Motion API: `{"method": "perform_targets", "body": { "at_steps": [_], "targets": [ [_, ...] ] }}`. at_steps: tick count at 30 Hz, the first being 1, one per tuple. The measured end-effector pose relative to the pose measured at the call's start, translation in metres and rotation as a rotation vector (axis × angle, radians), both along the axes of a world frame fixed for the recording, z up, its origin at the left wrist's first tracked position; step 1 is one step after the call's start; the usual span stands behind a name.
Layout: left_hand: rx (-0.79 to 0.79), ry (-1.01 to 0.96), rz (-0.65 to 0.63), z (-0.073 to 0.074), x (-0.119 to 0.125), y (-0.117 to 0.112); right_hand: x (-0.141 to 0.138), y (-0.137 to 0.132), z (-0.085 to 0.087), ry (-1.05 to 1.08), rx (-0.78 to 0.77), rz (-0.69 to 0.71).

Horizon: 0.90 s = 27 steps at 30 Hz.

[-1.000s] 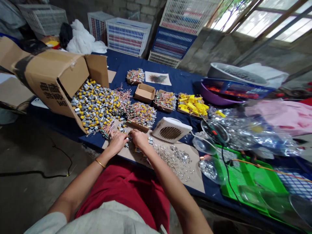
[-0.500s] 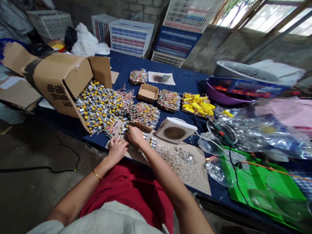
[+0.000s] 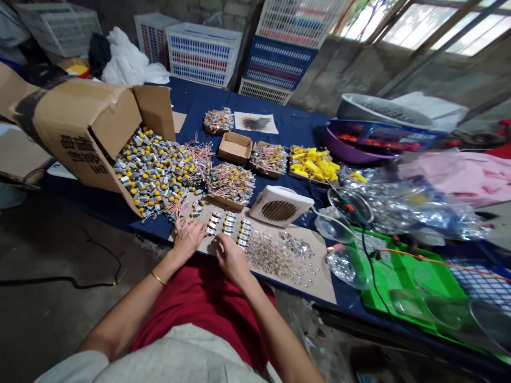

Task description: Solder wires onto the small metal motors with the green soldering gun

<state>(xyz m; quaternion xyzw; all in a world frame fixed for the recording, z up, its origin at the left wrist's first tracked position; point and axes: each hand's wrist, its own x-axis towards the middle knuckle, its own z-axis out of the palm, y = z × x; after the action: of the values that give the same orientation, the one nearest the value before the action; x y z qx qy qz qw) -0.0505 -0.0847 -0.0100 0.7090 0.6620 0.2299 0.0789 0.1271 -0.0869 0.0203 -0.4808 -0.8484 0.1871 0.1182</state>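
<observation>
Small silver motors with yellow ends stand in short rows, such as the row (image 3: 244,233), on a cardboard sheet (image 3: 319,287). My left hand (image 3: 188,237) rests at the sheet's near left edge, fingers somewhat apart, its fingertips beside the motors of the leftmost near row (image 3: 213,223). Close to the front edge, my right hand (image 3: 232,257) has its fingers curled and the thumb and forefinger together. Whatever they pinch is too small or hidden to make out. A big heap of motors (image 3: 159,170) spills from a tipped cardboard box (image 3: 75,114) at the left.
Behind the sheet stand a small white fan (image 3: 281,205) and a carton of wired motors (image 3: 231,183). Tiny metal parts (image 3: 271,252) lie scattered on the right. Farther right are a carton of yellow parts (image 3: 315,164), a clear bowl (image 3: 347,266) and a green tray (image 3: 423,282).
My right hand has drawn back from the motors near the heap, toward me and to the right, uncovering the rows. My left hand stays near the sheet's left edge. The view has shifted slightly.
</observation>
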Motion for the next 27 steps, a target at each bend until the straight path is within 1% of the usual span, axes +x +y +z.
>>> {"method": "perform_targets", "body": {
  "at_steps": [3, 6, 8, 10, 13, 17, 20, 24, 27],
  "targets": [
    [0.004, -0.002, 0.091, 0.006, -0.015, -0.011, -0.014, -0.003, -0.009, -0.123, 0.043, 0.046],
    [0.009, 0.009, 0.19, 0.009, -0.035, -0.023, -0.023, 0.003, -0.013, -0.226, 0.068, 0.122],
    [0.013, 0.013, 0.237, 0.008, -0.046, -0.027, -0.023, 0.007, -0.014, -0.227, 0.072, 0.163],
    [0.0, 0.007, 0.247, 0.004, -0.053, -0.027, -0.018, 0.01, -0.014, -0.234, 0.08, 0.196],
    [-0.046, -0.025, 0.197, -0.004, -0.059, -0.023, -0.012, 0.009, -0.016, -0.261, 0.1, 0.225],
    [-0.054, -0.068, 0.128, -0.011, -0.06, -0.022, -0.014, 0.004, -0.021, -0.324, 0.102, 0.198],
    [-0.039, -0.091, 0.042, -0.011, -0.051, -0.028, -0.018, 0.004, -0.021, -0.338, 0.084, 0.156],
    [0.01, -0.162, -0.15, -0.013, -0.032, -0.037, -0.021, 0.009, -0.017, -0.345, 0.077, 0.116],
    [0.07, -0.248, -0.226, -0.018, -0.026, -0.039, -0.02, 0.01, -0.016, -0.334, 0.082, 0.099]
  ]
}}
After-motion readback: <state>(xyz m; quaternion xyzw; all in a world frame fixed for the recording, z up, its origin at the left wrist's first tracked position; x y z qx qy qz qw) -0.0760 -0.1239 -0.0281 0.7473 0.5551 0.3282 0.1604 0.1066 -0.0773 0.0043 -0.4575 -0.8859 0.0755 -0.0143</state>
